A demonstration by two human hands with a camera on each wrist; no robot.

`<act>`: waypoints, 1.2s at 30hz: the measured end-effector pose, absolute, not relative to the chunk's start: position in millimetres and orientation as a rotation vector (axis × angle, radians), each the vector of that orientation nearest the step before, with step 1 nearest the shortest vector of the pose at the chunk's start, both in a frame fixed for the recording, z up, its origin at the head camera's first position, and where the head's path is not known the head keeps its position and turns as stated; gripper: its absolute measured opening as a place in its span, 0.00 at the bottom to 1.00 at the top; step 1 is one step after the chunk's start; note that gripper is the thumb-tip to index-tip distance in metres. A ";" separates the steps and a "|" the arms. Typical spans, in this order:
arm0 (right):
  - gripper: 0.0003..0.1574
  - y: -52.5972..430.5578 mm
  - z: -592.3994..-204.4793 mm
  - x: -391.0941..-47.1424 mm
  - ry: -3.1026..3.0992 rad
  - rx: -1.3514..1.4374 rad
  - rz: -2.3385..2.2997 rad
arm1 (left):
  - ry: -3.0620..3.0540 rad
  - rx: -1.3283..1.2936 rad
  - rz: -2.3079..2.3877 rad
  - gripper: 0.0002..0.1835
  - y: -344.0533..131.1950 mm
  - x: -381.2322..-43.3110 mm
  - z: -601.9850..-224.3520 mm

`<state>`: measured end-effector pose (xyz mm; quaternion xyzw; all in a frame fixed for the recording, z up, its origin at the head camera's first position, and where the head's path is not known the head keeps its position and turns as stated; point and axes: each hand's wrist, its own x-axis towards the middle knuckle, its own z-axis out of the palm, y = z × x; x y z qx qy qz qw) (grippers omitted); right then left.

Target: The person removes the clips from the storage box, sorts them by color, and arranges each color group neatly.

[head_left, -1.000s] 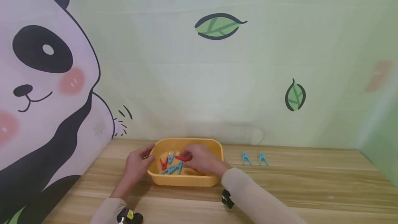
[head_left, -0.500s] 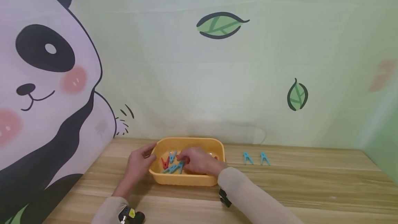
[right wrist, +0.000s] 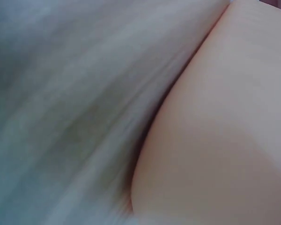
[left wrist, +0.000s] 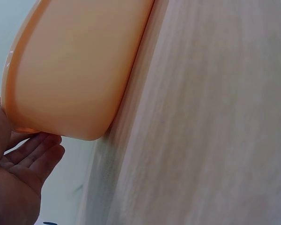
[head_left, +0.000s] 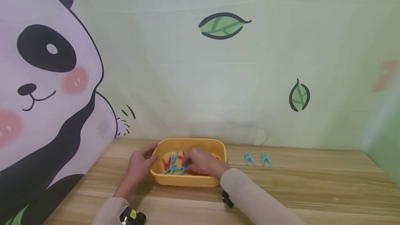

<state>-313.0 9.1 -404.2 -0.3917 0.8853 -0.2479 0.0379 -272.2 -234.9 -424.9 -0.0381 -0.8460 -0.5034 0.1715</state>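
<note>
One blue clip (head_left: pixel 183 171): lies inside the yellow basket (head_left: pixel 187 181), toward the front wall; I put it at 8 o'clock from the right hand (head_left: pixel 200 161), at or just under the fingertips.
Clip's long axis: slants from 8 to 2 o'clock in my head view, its upper end running in beneath the fingers.
Right grip: fingers bent down into the basket; the back of the hand hides their tips, so I cannot tell whether they pinch the clip.
Nearer hand: the right, clearly; from the left hand (head_left: pixel 140 165) I read the clip at 3 o'clock, with the basket's side wall between.
Left grip: thumb and fingers clamped on the rim, at the basket's 9 o'clock end.
Crowding: a neighbouring clip (head_left: pixel 171 169) sits just beside, at 9 o'clock, so I judge the 2 o'clock end freer.
On the table (head_left: pixel 306 190): a loose clip (head_left: pixel 249 158) and its twin (head_left: pixel 266 159), 3 o'clock from the basket.
</note>
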 end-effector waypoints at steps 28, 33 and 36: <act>0.10 61.5 -368.3 -291.3 2.751 -1.130 -1.095 | -2.418 -0.089 -1.413 0.24 -235.1 -273.3 -425.9; 0.08 72.9 -365.4 -284.8 2.777 -1.138 -1.135 | -2.407 -0.106 -1.408 0.23 -234.4 -272.2 -424.7; 0.08 80.9 -364.1 -281.0 2.798 -1.146 -1.148 | -2.416 -0.099 -1.410 0.23 -234.2 -272.1 -424.2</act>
